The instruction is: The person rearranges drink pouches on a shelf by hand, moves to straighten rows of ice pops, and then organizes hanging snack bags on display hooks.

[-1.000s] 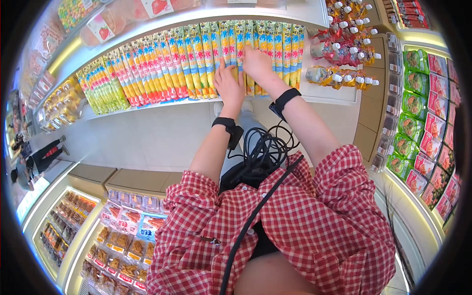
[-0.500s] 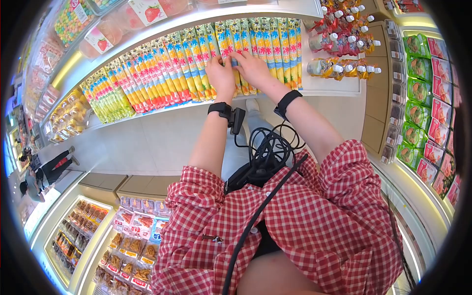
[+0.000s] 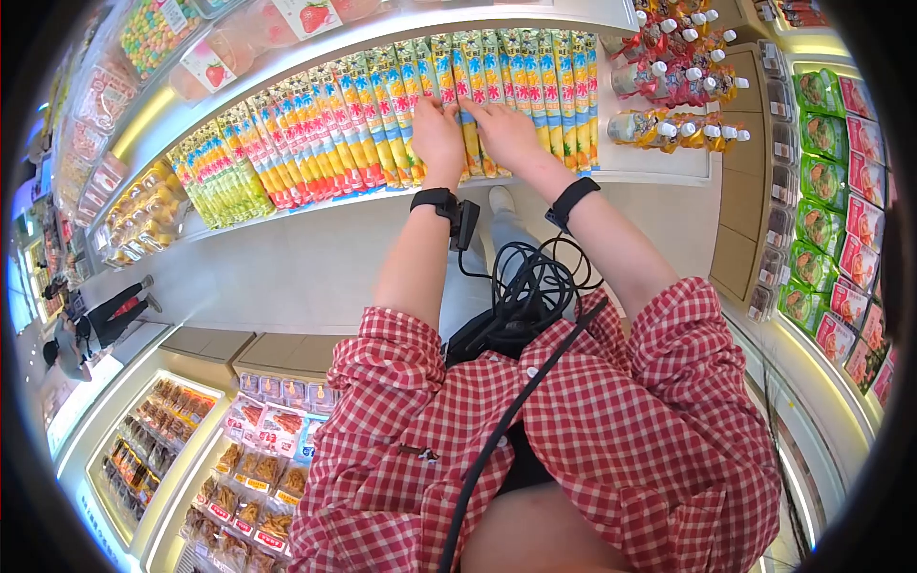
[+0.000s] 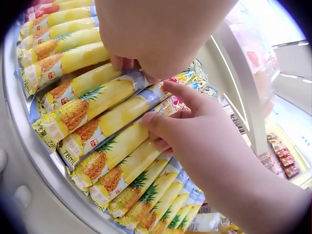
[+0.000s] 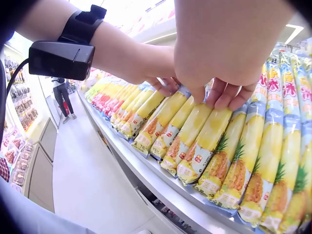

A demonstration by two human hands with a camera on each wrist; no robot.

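Note:
Long plastic tubes of pineapple ice pops (image 3: 382,134) stand side by side in a tight row on a white shelf (image 3: 669,172). My left hand (image 3: 437,143) is over the middle of the row, its fingers curled round the upper part of a tube. Beside it, my right hand (image 3: 508,136) has thumb and forefinger on either side of another tube, as the left wrist view shows. In the right wrist view the right hand's fingertips (image 5: 224,97) lie on yellow wrapping. The palms hide the tubes' upper parts.
Green-ended tubes (image 3: 224,177) fill the row's left end. Capped pouches (image 3: 669,129) hang at its right. An upper shelf (image 3: 535,21) overhangs the back. Black cable (image 3: 535,286) is bundled at my waist. Another person (image 3: 95,325) is far left, and packaged snacks (image 3: 253,477) lie behind.
My right hand has lowered a little from the upper part of the tubes. The left fingers, earlier spread over the row, have curled in. The view has shifted slightly.

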